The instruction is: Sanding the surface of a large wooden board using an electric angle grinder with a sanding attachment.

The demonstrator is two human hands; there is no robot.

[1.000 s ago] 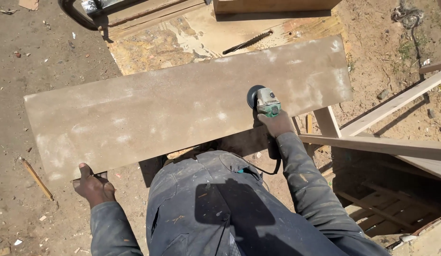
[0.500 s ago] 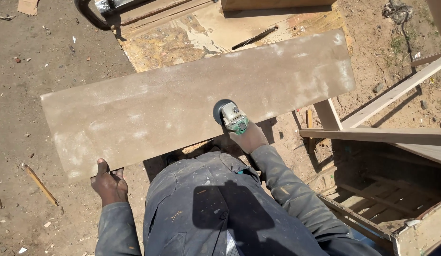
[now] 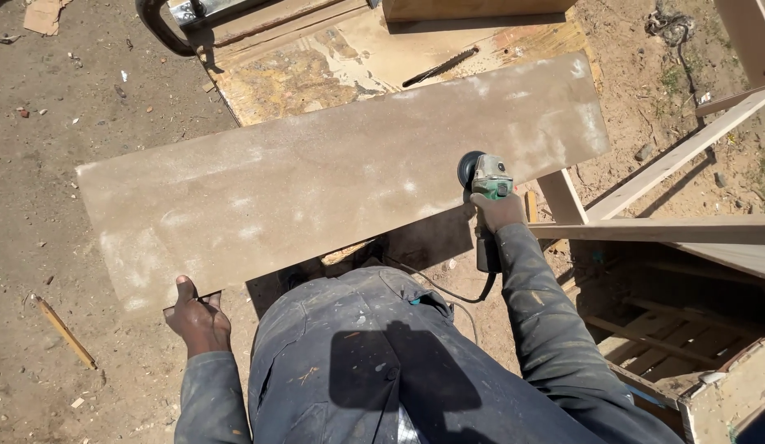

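Long dusty brown wooden board (image 3: pixel 341 181): left hand (image 3: pixel 197 321) gripped its near-left corner; right hand (image 3: pixel 497 212) grasped green angle grinder (image 3: pixel 485 177) at near edge; disc best kept flat.

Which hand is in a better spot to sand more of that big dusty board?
Probably the right hand. It grips the green sander, whose disc sits on the board near its front edge. The left hand holds the board's near left corner and carries no tool.
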